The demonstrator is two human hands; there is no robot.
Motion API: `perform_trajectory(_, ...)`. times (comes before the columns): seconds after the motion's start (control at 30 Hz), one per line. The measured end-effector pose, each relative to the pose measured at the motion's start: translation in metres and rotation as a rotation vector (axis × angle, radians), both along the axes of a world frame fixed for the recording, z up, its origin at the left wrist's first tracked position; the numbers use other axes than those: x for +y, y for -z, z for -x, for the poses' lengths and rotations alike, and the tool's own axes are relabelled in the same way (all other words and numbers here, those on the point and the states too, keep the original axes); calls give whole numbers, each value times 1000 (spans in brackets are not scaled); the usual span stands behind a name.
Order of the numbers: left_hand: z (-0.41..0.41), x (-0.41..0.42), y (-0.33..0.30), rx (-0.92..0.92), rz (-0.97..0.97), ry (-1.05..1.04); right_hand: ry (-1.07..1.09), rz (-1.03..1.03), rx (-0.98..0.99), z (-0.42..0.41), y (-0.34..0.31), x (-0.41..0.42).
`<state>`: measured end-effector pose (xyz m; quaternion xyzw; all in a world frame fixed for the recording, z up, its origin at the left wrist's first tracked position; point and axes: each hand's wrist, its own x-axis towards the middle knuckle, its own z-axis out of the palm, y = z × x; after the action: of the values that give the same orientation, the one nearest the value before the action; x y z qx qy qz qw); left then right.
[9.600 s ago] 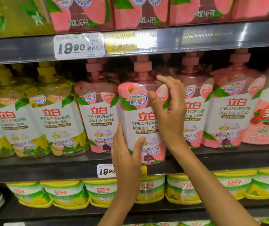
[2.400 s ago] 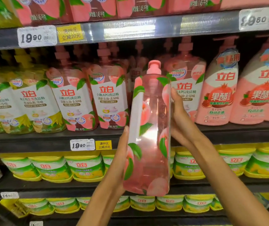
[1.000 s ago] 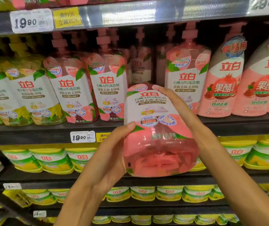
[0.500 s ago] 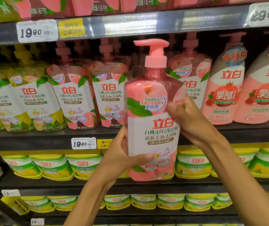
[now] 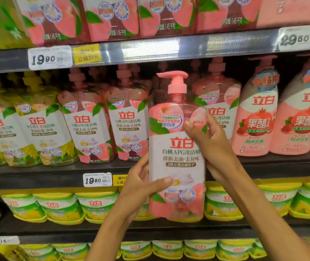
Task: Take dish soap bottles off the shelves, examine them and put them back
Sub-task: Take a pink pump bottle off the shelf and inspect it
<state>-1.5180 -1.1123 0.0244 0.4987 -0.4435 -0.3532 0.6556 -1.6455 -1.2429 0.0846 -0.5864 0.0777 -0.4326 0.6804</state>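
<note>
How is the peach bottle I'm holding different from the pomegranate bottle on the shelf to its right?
The peach bottle is held up in front of the shelves by the left hand and right hand; the pomegranate bottle stands on the shelf. The peach bottle has broad squared shoulders, while the pomegranate bottle tapers toward its neck. Their labels show peaches and a pomegranate respectively. Both are pink, upright pump bottles carrying the same red brand characters.
</note>
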Motion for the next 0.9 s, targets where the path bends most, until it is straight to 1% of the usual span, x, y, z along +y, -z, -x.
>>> perform_trajectory(0.1, -6, -12, -8, 51, 19, 1, 41, -1, -2, -12, -9, -2)
perform_trajectory(0.17, -12, -18, -12, 50, 36, -11, 73, 22, 3, -18, -17, -5)
perform_trajectory(0.3, -26, -27, -20, 5, 59, -51, 111, 164, 46, -26, -29, -15)
perform_trajectory(0.43, -32, -35, -21, -79, 80, -85, 138, 279, 41, -32, -34, -22)
perform_trajectory(0.5, -32, -39, -19, -76, 75, -115, 169, 321, 24, -38, -31, -24)
perform_trajectory(0.6, -32, -46, -16, -87, 69, -131, 261, 343, -29, -45, -24, -28)
perform_trajectory(0.73, -31, -51, -19, -171, 49, -135, 398, 406, -68, -48, -13, -35)
perform_trajectory(0.8, -27, -51, -18, -211, 54, -188, 431, 443, -59, -49, -8, -36)
perform_trajectory(0.9, -15, -50, -13, -199, 55, -337, 446, 441, -16, -50, -3, -37)
